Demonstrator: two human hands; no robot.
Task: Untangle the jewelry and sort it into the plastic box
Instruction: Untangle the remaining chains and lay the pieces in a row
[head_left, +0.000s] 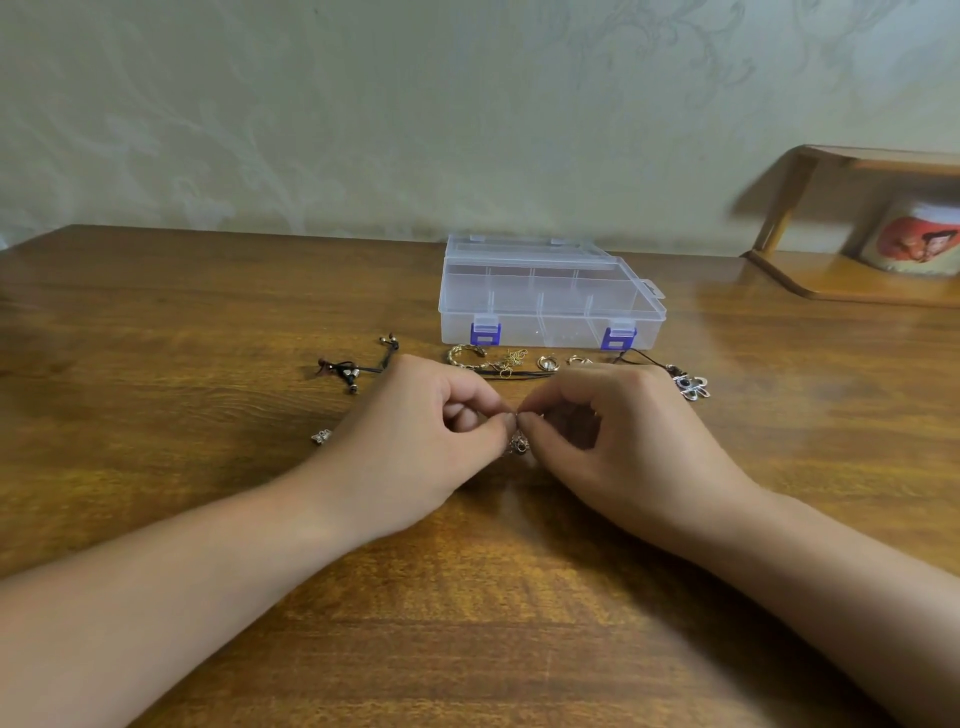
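A clear plastic box with purple latches stands closed on the wooden table. In front of it lie a gold bracelet, a thin gold chain, small gold earrings and black cords. One cord ends in a silver flower pendant, another in beads. My left hand and my right hand meet fingertip to fingertip, both pinching a small dark silver charm that hangs just above the table. A small silver piece lies left of my left wrist.
A wooden shelf unit stands at the back right with a printed mug under it. A patterned wall runs behind the table.
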